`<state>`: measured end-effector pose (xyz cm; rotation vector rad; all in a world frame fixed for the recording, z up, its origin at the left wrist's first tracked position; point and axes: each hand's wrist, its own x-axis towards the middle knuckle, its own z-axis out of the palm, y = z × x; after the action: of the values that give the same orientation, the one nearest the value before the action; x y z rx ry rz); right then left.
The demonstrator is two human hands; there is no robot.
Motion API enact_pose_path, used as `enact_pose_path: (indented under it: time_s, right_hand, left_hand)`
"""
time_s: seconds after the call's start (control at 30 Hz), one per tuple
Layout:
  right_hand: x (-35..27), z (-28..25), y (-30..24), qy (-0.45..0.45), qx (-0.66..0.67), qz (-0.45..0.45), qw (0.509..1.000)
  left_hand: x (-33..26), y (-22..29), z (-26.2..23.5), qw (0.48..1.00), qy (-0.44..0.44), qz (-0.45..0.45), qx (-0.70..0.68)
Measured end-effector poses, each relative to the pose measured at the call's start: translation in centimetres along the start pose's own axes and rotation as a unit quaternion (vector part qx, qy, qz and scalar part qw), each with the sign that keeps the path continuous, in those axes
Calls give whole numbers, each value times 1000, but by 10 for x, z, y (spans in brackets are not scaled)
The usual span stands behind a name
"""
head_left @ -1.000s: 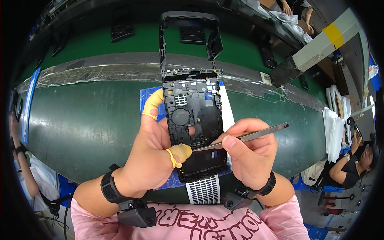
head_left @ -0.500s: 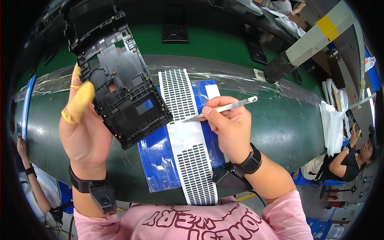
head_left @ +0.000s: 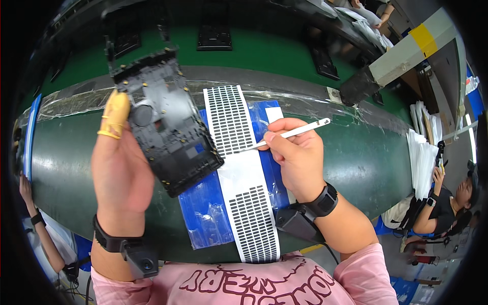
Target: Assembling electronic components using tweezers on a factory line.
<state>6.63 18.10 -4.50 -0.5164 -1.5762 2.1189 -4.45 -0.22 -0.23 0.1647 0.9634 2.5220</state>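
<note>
My left hand (head_left: 123,175) grips a black plastic device housing (head_left: 175,160) by its left edge and holds it tilted above the table. A yellow finger cot (head_left: 116,114) covers its thumb; the other fingers are mostly behind the housing. Metal tweezers (head_left: 305,130) are pinched in my right hand (head_left: 300,161). Their tip rests at or just over a white sheet of small black rectangular stickers (head_left: 249,213), by the lower edge of its upper rows. Whether a sticker is between the tips cannot be made out. A bare white band crosses the sheet's middle. Underneath lies a blue plastic-covered board (head_left: 206,218).
Beyond the green table (head_left: 356,152) runs a green conveyor belt (head_left: 264,56) carrying black housings (head_left: 214,38). A metal post (head_left: 406,53) stands at the far right, near white packaging sheets (head_left: 422,157). Co-workers are at the left and right edges.
The housing in my left hand has shifted right and slightly down, and its inner face is tilted differently. My right hand with the tweezers has barely moved. Another housing shows on the belt behind.
</note>
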Motion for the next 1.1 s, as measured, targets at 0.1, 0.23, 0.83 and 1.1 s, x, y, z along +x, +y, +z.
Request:
enact_pose_path:
  time_s: [0.1,0.23,0.83,1.1]
  right_hand:
    - [-8,-2,-23,-23,99,18,995]
    - [-40,12,-43,-8,82,-52,995]
    - [-57,21,-36,-62,75,-38,995]
    - [-56,20,-35,-70,77,-36,994]
  left_hand:
    - [-11,-9,17,998,-32,-17,48]
    - [-29,-28,20,992,-24,-122,-7]
    - [-49,-35,21,976,-80,-198,-52]
    - [-49,-36,24,976,-76,-196,-56]
